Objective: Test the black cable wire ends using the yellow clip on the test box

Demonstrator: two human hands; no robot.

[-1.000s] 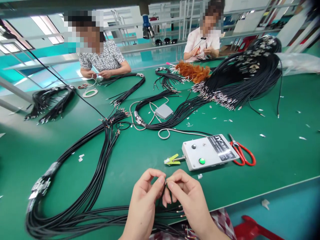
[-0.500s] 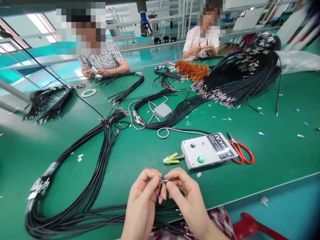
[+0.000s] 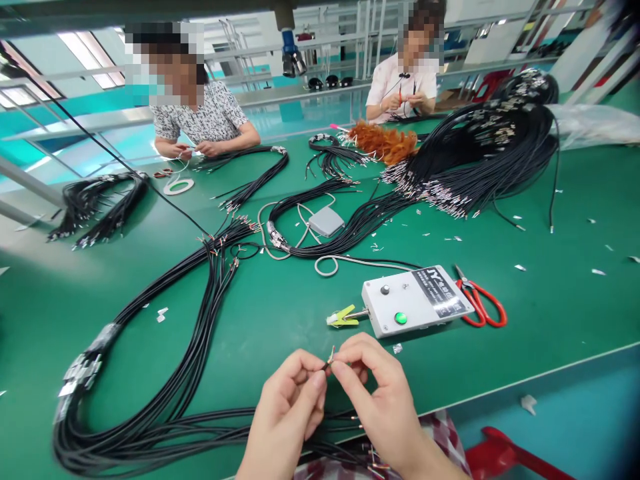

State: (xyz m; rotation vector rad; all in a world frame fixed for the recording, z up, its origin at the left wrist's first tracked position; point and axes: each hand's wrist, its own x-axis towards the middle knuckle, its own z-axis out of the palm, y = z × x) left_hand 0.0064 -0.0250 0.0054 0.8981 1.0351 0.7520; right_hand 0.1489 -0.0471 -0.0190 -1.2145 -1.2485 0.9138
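Black cable (image 3: 327, 366) pinched at its end by left hand (image 3: 290, 403); fine wires there pinched by right hand (image 3: 383, 393), above tabletop (image 3: 280, 307). Outer sheath already removed at tip; cores bared on bundled cables (image 3: 83, 373) too. Finished count cannot be told.

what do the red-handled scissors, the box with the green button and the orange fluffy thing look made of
Scissors: bare grey blades, likely steel, judging by their metallic look; handles glossy red, probably plastic or a plastic coating.
Box: light grey, smooth and flat-faced; painted metal or plastic, I can't tell which.
Orange fluffy thing: soft, tufted strands, perhaps synthetic fibre or feathers.
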